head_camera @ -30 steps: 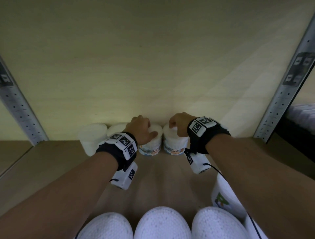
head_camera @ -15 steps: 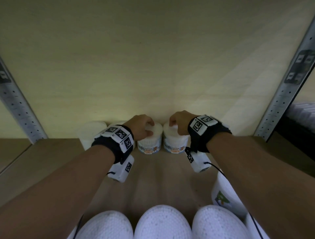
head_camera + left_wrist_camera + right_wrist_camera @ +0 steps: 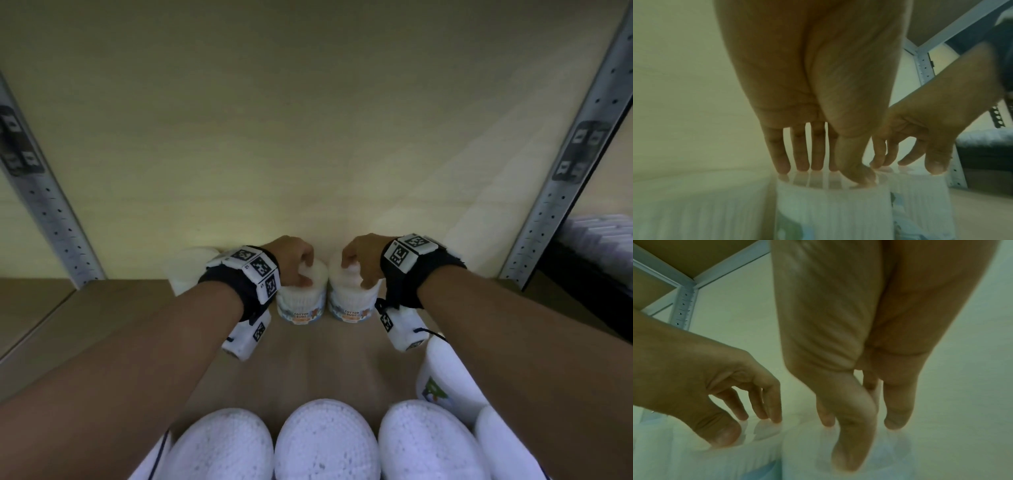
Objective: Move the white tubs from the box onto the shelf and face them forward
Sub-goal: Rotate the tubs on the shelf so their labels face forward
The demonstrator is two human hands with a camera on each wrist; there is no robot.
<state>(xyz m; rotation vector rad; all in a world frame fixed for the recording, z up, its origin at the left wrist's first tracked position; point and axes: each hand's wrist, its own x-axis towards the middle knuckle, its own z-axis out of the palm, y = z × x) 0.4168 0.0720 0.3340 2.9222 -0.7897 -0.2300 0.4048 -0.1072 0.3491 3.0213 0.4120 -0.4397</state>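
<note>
Two white tubs with "COTTON BUDS" labels stand side by side at the back of the wooden shelf point(image 3: 342, 363), labels towards me. My left hand point(image 3: 305, 274) grips the left tub point(image 3: 301, 301) from above, fingertips on the lid's far part and thumb on its near part. My right hand point(image 3: 356, 270) holds the right tub point(image 3: 351, 301) the same way. The left wrist view shows the left hand point(image 3: 828, 172) on its tub point(image 3: 830, 207). The right wrist view shows the right hand point(image 3: 859, 434) on its tub point(image 3: 890, 464).
More white tubs point(image 3: 191, 270) stand at the back left, partly hidden by my left wrist. A row of tub lids point(image 3: 325, 442) fills the near edge, and another tub point(image 3: 445, 373) stands front right. Perforated metal uprights point(image 3: 51, 212) point(image 3: 555, 192) flank the bay.
Both hands stay on the two tub lids. My left wrist has lifted and shifted a little left over its tub; the tubs have hardly moved.
</note>
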